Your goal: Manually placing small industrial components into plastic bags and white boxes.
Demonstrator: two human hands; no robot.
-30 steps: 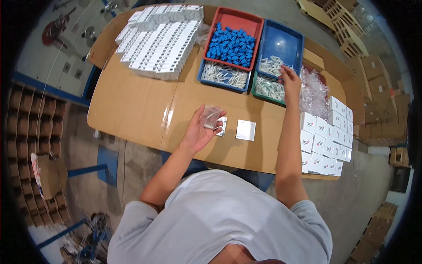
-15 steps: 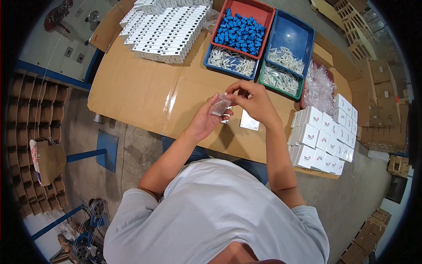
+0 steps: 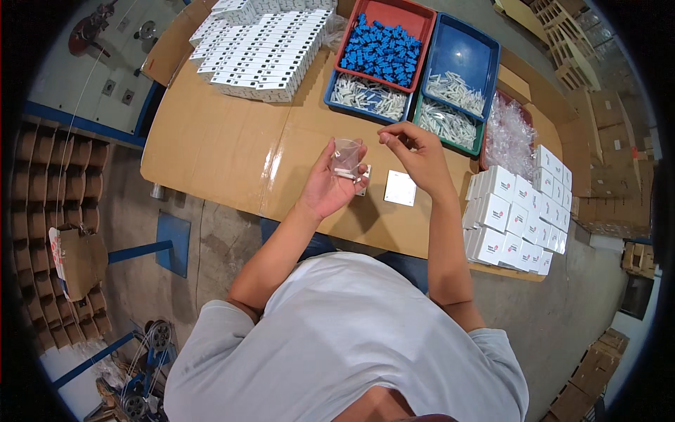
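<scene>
Head view: left hand (image 3: 329,184) clamped on clear bag (image 3: 346,152), right hand (image 3: 420,156) near it.
We can't tell whether right fingertips meet or pinch anything; white pieces (image 3: 344,173) lie in bag's near end, long axis pointing away from us; red tray (image 3: 401,15) holds blue parts (image 3: 380,53), blue trays (image 3: 460,50) and green tray (image 3: 481,141) white pieces.

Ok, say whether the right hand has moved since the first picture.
Yes: the right hand moved left, away from the upper blue tray, toward the clear bag.
</scene>
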